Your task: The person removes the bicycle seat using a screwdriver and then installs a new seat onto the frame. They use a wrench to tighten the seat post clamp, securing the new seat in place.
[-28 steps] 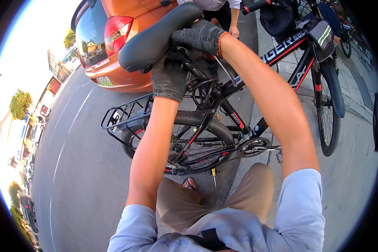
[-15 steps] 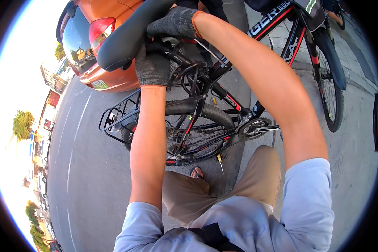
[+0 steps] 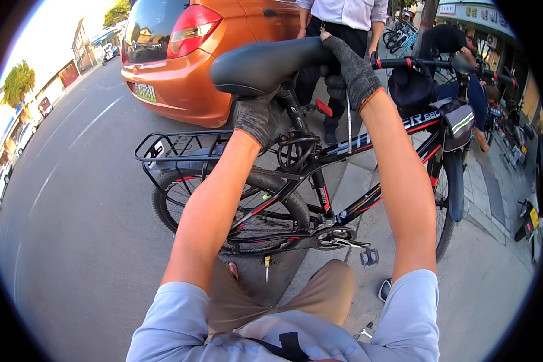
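A black bicycle saddle [image 3: 262, 63] sits atop the seat post [image 3: 295, 111] of a black and red bicycle. My left hand [image 3: 256, 117], in a dark grey glove, is closed under the rear of the saddle; its fingertips are hidden. Over the saddle's nose curls my right hand [image 3: 354, 71], in a matching glove with an orange cuff. Below that hand a slim silver metal rod [image 3: 349, 127] points down; whether the hand holds it, I cannot tell. A red reflector [image 3: 323, 108] is beside the seat post.
An orange car [image 3: 181, 78] stands beyond the bicycle. Someone in a light shirt [image 3: 344, 13] stands behind the saddle. A rear rack [image 3: 181, 145] juts left. On the ground lie a yellow-handled screwdriver [image 3: 267, 262] and a spanner [image 3: 366, 333]. More people and bicycles are at right.
The view has lifted and shifted, showing more of the street and people. The saddle now lies nearly level in view instead of slanting. My right hand has moved right, along to its nose.
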A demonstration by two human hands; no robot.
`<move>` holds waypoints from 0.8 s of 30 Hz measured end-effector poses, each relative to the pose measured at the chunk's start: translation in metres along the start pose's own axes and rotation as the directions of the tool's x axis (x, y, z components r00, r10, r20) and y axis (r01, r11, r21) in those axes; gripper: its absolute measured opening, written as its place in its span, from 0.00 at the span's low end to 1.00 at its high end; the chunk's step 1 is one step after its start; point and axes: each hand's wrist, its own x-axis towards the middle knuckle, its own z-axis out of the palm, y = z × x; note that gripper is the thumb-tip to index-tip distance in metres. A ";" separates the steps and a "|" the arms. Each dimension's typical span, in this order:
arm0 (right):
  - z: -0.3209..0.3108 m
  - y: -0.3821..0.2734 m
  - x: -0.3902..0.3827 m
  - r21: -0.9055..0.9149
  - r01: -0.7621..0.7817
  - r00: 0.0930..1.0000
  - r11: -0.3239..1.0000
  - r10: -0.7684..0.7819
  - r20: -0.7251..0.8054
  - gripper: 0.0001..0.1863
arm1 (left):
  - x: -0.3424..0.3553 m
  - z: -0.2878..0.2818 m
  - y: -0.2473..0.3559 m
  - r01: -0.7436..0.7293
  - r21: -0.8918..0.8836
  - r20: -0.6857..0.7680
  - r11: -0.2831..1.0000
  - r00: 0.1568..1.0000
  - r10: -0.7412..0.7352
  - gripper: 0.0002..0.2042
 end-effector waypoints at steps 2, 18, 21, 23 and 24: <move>0.002 0.003 0.003 0.009 -0.005 0.999 1.000 0.005 -0.042 0.25 | -0.002 -0.003 0.001 0.028 0.051 -0.079 0.998 0.997 -0.024 0.20; -0.003 0.026 0.010 0.163 0.043 0.994 0.986 -0.026 -0.110 0.20 | 0.000 -0.049 -0.008 -0.243 0.965 0.235 0.101 0.969 0.081 0.13; -0.006 0.028 0.014 0.157 0.029 0.992 0.987 -0.009 -0.126 0.19 | 0.007 -0.043 -0.015 -0.014 0.348 -0.007 0.937 1.000 0.017 0.16; -0.007 0.030 0.012 0.175 -0.009 0.988 0.984 0.036 -0.151 0.20 | 0.014 -0.043 -0.022 0.060 -0.034 -0.042 0.998 0.997 -0.061 0.17; -0.008 0.030 0.010 0.158 0.008 0.988 0.987 0.017 -0.154 0.21 | 0.018 -0.044 -0.025 -0.019 0.144 -0.024 0.989 0.999 0.023 0.17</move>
